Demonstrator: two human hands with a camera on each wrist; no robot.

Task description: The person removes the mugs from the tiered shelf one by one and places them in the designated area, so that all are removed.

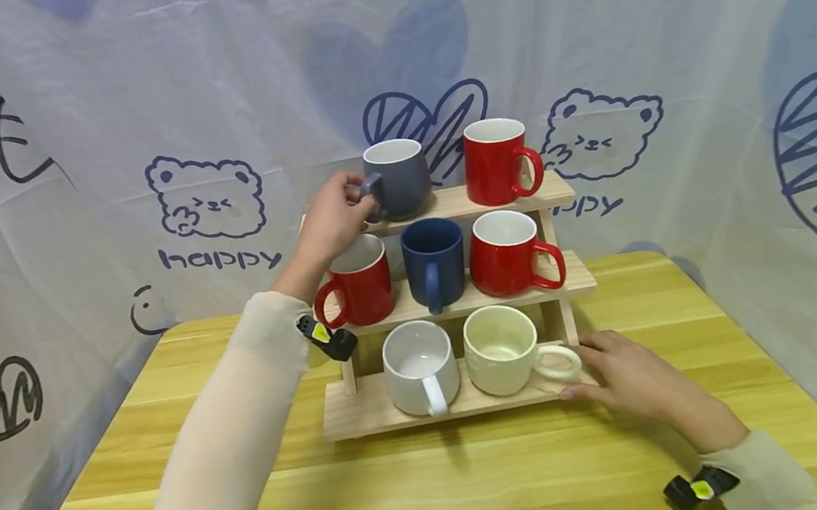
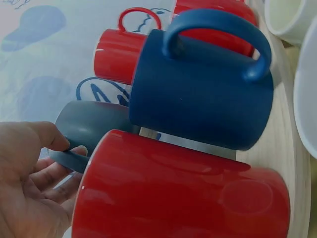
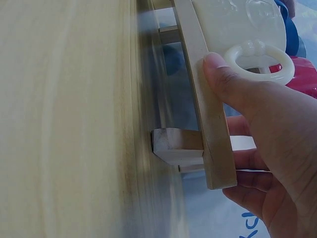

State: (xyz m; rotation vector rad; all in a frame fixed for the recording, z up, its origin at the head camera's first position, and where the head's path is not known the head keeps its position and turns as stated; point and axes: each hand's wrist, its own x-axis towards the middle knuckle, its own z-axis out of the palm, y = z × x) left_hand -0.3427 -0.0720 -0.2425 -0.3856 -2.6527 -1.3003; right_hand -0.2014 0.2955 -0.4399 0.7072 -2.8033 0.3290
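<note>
On the top tier of a wooden three-tier rack (image 1: 372,413) sits a grey-blue mug (image 1: 402,183), its handle pinched between the thumb and fingers of my left hand (image 1: 334,219). The left wrist view shows the thumb on top of that handle (image 2: 72,159). My right hand (image 1: 630,377) grips the right end of the bottom shelf, thumb on the front edge (image 3: 210,114) and fingers behind, close beside the cream mug (image 1: 501,353). A white mug (image 1: 419,365) stands left of the cream one.
A red mug (image 1: 494,163) shares the top tier. The middle tier bears a red mug (image 1: 370,283) under my left wrist, a dark blue mug (image 1: 433,261) and another red mug (image 1: 501,258). The rack stands on a wooden table (image 1: 431,491) before a printed white curtain (image 1: 215,85).
</note>
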